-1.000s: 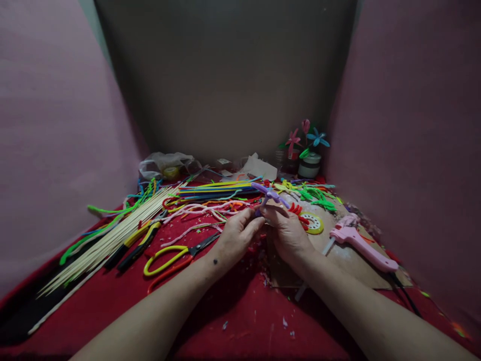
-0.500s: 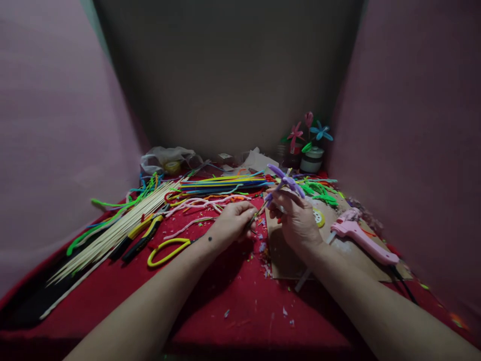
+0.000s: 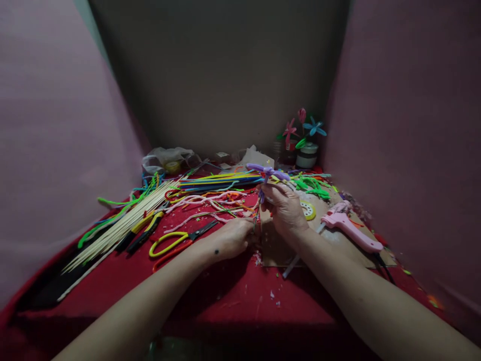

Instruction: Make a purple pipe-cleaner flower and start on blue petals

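Note:
My right hand is closed around the upper stem of a purple pipe-cleaner flower, whose petals stand out above my fingers. My left hand is closed lower down, pinching the thin bottom end of the same stem near the red cloth. Both hands hover over the edge of a brown cardboard sheet.
Yellow-handled scissors, yellow-black pliers and a bundle of wooden skewers lie at the left. Coloured pipe cleaners sit behind. A pink glue gun, a tape roll and a jar of finished flowers are at the right.
My right hand lifted the purple flower, then brought it back left and upright. My left hand slid down toward me along the stem to its lower end.

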The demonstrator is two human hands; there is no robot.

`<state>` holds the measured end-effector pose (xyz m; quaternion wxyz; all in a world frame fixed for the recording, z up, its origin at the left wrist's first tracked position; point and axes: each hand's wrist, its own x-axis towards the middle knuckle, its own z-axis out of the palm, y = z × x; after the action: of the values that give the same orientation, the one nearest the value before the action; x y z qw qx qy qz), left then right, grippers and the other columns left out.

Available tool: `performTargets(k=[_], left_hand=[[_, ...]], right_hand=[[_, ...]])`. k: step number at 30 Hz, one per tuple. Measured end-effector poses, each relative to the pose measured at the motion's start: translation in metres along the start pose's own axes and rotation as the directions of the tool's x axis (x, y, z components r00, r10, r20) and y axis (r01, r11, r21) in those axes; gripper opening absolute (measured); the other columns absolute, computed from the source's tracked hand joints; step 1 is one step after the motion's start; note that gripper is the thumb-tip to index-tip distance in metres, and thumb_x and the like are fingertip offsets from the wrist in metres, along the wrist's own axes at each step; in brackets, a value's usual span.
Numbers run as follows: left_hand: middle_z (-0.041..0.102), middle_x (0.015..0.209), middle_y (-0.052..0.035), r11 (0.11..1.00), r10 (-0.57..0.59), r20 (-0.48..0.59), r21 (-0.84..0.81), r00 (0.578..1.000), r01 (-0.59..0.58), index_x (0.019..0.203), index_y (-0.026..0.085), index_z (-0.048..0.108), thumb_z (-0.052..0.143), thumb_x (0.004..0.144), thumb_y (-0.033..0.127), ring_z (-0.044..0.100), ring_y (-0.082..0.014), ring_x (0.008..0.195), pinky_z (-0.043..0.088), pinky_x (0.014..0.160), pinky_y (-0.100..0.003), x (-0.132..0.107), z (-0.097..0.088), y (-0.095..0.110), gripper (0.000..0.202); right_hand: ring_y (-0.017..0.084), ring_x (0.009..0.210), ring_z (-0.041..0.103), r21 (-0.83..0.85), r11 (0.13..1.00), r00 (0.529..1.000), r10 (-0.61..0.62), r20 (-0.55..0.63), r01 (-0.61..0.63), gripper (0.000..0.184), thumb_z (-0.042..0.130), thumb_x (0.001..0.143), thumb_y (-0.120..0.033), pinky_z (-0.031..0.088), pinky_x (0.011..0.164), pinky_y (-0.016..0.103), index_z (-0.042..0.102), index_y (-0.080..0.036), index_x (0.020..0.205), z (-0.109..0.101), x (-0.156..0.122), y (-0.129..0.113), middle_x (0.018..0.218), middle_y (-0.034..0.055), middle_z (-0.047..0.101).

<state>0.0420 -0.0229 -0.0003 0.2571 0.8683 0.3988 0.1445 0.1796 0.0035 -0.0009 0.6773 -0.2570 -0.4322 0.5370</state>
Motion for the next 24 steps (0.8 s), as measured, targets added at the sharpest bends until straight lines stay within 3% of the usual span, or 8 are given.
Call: performTargets(k=[4, 9, 12, 16, 19, 24], left_hand=[[0.058, 0.081, -0.0034, 0.996, -0.08, -0.083, 0.022, 0.993, 0.082, 0.081, 0.018, 0.058, 0.054, 0.076, 0.022, 0.05, -0.0169, 0.075, 0.041, 0.072, -0.028, -0.004, 0.001, 0.003, 0.008], [0.056, 0.093, -0.0051, 0.995, 0.083, 0.046, -0.054, 0.995, -0.08, 0.082, 0.018, 0.056, 0.065, 0.072, 0.029, 0.049, -0.0187, 0.085, 0.041, 0.075, -0.028, -0.013, 0.006, 0.011, 0.018], [0.055, 0.089, -0.0053, 0.997, 0.081, 0.03, 0.0, 0.996, -0.081, 0.08, 0.017, 0.053, 0.067, 0.07, 0.035, 0.048, -0.018, 0.081, 0.04, 0.072, -0.028, -0.021, 0.012, 0.015, 0.025], [0.053, 0.084, -0.0037, 0.992, 0.056, 0.014, 0.115, 0.998, -0.057, 0.075, 0.017, 0.05, 0.054, 0.081, 0.025, 0.046, -0.0162, 0.08, 0.038, 0.071, -0.026, -0.033, 0.023, 0.021, 0.011], [0.05, 0.079, -0.0028, 0.986, 0.044, 0.038, 0.161, 0.998, -0.05, 0.072, 0.017, 0.049, 0.043, 0.086, 0.019, 0.044, -0.0147, 0.075, 0.035, 0.068, -0.025, -0.045, 0.025, 0.025, 0.016], [0.046, 0.074, -0.0012, 0.987, 0.048, 0.14, 0.145, 0.989, -0.068, 0.067, 0.017, 0.046, 0.039, 0.086, 0.016, 0.039, -0.0127, 0.067, 0.03, 0.061, -0.023, -0.081, 0.009, 0.032, 0.02]], right_hand=[[0.007, 0.044, 0.042, 0.07, 0.997, 0.999, 0.039, -0.006, -0.039, 0.007, 0.066, 0.066, -0.024, 0.033, 0.04, 0.021, 0.068, -0.018, 0.069, -0.003, 0.003, 0.001, 0.058, -0.003, 0.058], [0.008, 0.045, 0.043, 0.085, 0.993, 0.996, 0.084, -0.019, -0.082, 0.01, 0.067, 0.064, -0.026, 0.034, 0.039, 0.02, 0.067, -0.017, 0.067, -0.005, 0.006, 0.001, 0.054, -0.0035, 0.056], [0.007, 0.043, 0.042, 0.084, 0.992, 0.996, 0.094, -0.003, -0.094, 0.01, 0.067, 0.063, -0.026, 0.033, 0.039, 0.021, 0.067, -0.017, 0.066, -0.004, 0.004, -0.001, 0.052, -0.004, 0.056], [0.007, 0.043, 0.043, 0.083, 0.99, 0.993, 0.113, 0.041, -0.116, 0.01, 0.068, 0.062, -0.026, 0.034, 0.04, 0.021, 0.066, -0.017, 0.065, -0.003, 0.001, -0.004, 0.053, -0.0044, 0.057], [0.008, 0.044, 0.046, 0.103, 0.986, 0.99, 0.127, 0.056, -0.132, 0.01, 0.068, 0.061, -0.026, 0.035, 0.04, 0.021, 0.065, -0.017, 0.066, -0.002, 0.0, -0.005, 0.056, -0.0038, 0.06], [0.008, 0.047, 0.05, 0.14, 0.971, 0.981, 0.187, 0.046, -0.191, 0.015, 0.071, 0.058, -0.027, 0.038, 0.04, 0.021, 0.064, -0.017, 0.068, -0.003, 0.003, -0.006, 0.063, -0.0022, 0.065]])
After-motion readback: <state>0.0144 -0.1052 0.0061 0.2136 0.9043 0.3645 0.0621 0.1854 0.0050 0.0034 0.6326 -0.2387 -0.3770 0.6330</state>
